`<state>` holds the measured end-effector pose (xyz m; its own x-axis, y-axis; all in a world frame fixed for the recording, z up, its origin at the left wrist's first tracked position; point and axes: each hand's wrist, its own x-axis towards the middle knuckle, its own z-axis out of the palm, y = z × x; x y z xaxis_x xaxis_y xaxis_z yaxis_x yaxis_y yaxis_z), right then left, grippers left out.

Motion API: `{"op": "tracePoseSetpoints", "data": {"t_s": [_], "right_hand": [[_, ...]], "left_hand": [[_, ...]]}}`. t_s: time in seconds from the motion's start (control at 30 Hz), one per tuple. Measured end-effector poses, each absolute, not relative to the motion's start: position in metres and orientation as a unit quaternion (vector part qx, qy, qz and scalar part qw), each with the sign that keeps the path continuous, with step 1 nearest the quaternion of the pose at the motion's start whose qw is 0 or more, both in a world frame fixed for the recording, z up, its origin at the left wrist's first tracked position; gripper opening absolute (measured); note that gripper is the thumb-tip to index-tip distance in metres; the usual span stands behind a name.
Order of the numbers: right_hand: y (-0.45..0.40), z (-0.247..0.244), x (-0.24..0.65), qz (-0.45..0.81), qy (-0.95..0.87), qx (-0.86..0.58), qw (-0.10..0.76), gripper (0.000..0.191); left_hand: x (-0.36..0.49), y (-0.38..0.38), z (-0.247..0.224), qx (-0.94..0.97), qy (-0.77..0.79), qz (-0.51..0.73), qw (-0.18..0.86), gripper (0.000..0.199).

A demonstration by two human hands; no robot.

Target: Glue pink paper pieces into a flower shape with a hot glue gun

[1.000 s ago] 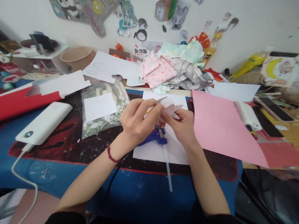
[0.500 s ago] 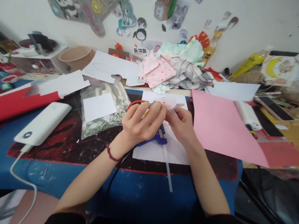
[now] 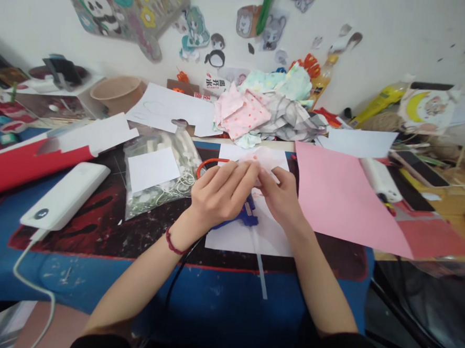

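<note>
- Left hand: fingers curled close together, tips meeting the pale piece; cannot tell what they grip.
- Right hand: thumb and forefinger pinch the piece.
- Piece: at both hands' fingertips, above the sheet.
- Orange handle: beside the left fingers.
- Glue gun: on the sheet, partly hidden.

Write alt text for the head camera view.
A person's right hand pinches a thin pale piece, the left hand close beside it, over a desk. Beneath, a blue glue gun lies on white paper; pink paper is to the right, a clear bag and white power bank to the left.
</note>
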<state>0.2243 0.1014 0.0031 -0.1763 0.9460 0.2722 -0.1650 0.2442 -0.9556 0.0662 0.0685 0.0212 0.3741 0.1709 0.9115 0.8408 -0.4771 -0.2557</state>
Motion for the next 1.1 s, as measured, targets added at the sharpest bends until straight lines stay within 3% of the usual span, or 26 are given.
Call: {"op": "tracePoseSetpoints", "data": {"t_s": [0.17, 0.43, 0.87, 1.1], "right_hand": [[0.0999, 0.0073, 0.2259, 0.532, -0.588, -0.303, 0.528, 0.026], [0.0984, 0.0076, 0.2248, 0.547, -0.587, -0.294, 0.520, 0.027], [0.0987, 0.0048, 0.2244, 0.594, -0.557, -0.262, 0.519, 0.023], [0.0980, 0.0062, 0.2230, 0.614, -0.543, -0.269, 0.506, 0.022]], "left_hand": [[0.0661, 0.0702, 0.0239, -0.691, -0.397, -0.507, 0.329, 0.028], [0.0657, 0.0730, 0.0229, -0.695, -0.411, -0.488, 0.332, 0.021], [0.0588, 0.0675, 0.0168, -0.717, -0.376, -0.472, 0.349, 0.050], [0.0613, 0.0683, 0.0192, -0.706, -0.370, -0.461, 0.391, 0.044]]}}
